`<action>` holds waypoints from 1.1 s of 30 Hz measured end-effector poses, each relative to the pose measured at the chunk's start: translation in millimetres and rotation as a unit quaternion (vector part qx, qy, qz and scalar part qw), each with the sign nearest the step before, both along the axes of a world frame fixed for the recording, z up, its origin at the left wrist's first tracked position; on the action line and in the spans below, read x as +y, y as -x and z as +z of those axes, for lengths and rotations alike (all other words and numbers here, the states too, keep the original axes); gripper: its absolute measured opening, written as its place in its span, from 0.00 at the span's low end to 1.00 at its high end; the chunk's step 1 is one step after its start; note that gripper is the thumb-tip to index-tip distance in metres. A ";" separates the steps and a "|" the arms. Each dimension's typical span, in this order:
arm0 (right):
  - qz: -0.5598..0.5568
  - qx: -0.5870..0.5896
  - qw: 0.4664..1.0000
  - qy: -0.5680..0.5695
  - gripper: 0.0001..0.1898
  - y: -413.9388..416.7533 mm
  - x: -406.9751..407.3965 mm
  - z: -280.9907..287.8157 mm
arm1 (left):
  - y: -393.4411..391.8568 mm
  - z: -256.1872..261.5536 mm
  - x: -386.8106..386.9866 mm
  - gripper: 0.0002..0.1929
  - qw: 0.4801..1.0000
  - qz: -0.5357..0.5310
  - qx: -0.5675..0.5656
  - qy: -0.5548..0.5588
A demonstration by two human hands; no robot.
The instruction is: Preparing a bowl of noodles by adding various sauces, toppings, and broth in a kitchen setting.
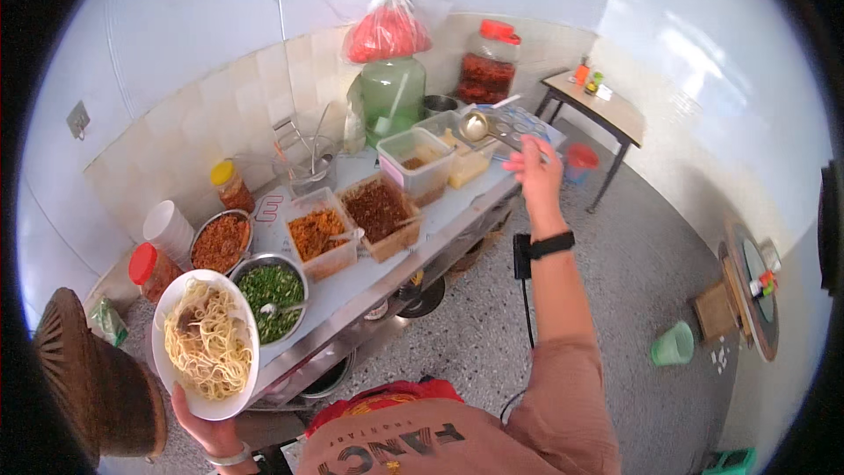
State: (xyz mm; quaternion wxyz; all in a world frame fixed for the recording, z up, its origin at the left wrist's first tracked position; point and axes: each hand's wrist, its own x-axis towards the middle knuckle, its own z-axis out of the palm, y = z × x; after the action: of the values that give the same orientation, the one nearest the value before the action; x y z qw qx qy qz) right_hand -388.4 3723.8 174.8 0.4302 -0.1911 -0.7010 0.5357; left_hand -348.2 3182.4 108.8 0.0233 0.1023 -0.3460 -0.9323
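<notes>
At the lower left, my left hand holds a white bowl tilted, with pale noodles and a bit of brown topping in it. My right hand is raised over the far right end of the counter, its fingers on the handle of a metal ladle. Beneath and beside the ladle are a clear plastic container of yellowish contents and a container with brown seasoning. Beside the bowl sits a metal basin of chopped green herbs with a spoon in it.
Along the counter stand tubs of orange topping and dark chili, a bowl of red-brown topping, lidded jars and a large green jar. A woven basket is at left; a small table stands at the back right.
</notes>
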 end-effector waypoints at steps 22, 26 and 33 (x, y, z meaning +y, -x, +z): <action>0.064 -0.038 0.960 0.271 0.13 170.1 130.9 -107.1 | 2.3 13.9 121.2 0.27 0.977 0.178 -0.054 0.101; 0.039 -0.001 0.947 0.320 0.11 159.0 138.5 -114.0 | 5.8 17.1 130.0 0.27 0.980 0.164 -0.054 0.098; 0.052 0.033 0.930 0.363 0.14 140.5 153.8 -105.4 | 21.1 10.5 146.8 0.28 0.990 0.093 -0.028 0.105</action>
State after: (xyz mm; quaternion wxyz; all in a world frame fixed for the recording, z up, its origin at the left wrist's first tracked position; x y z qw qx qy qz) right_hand -528.9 3877.6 69.4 0.3259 -0.2801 -0.4532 0.7810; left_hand -369.3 3329.2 119.3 0.1112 0.1569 -0.4314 -0.8815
